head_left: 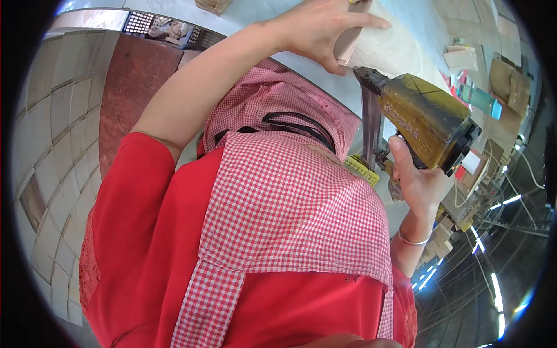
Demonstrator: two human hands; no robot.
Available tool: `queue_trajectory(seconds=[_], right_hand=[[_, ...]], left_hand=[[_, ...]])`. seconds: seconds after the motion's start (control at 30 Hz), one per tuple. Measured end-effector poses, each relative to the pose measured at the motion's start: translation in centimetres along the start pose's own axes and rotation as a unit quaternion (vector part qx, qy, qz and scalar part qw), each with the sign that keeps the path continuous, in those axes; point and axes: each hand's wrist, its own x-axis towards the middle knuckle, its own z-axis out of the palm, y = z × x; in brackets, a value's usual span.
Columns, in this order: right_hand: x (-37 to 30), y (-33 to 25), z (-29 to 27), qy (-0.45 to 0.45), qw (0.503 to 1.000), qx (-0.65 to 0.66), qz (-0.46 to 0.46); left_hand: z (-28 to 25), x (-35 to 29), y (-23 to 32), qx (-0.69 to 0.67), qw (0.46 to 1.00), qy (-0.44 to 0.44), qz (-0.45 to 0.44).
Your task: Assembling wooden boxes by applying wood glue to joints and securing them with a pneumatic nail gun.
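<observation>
My left hand (316,29) reaches across the table, gripping a pale pinkish box-like piece (348,45) between thumb and fingers. One finger stretches over a cream-white sheet or padded piece (391,46) beside it. My right hand (419,177) is wrapped round the handle of a yellow-brown gun-shaped tool (426,119), its thumb raised along the near side. The tool's dark, crusted nozzle points left and ends close to the lower edge of the pinkish piece. Whether the tip touches it I cannot tell. The finger at the trigger is hidden.
A light grey table (249,10) runs along the far side. Stacked flat pieces (213,4) lie on it, and a perforated crate (139,23) is near its left end. To the right are a green bottle (478,100) and cardboard (513,87). A metal post (371,124) stands beneath the tool.
</observation>
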Motion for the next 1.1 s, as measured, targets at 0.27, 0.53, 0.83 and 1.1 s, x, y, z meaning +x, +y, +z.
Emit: queue_trajectory(seconds=[0.27,0.53,0.83,1.1], right_hand=[[-0.1,-0.1,0.8,0.024,0.999,-0.004,-0.038],[-0.2,-0.5,0.0,0.029,0.993,-0.074,-0.084],[0.6,-2.2,-0.1,0.033,0.993,-0.079,-0.075],[1.1,-2.8,-0.5,0.019,0.993,-0.086,-0.078]], left_hand=[[-1.3,0.4,0.3,0.003,0.999,-0.041,-0.031],[0.2,-1.0,1.5,0.268,0.963,0.01,-0.028],[4.1,-5.0,0.9,-0.083,0.991,0.049,-0.093],[4.5,-4.7,1.0,-0.059,0.994,0.071,-0.06]])
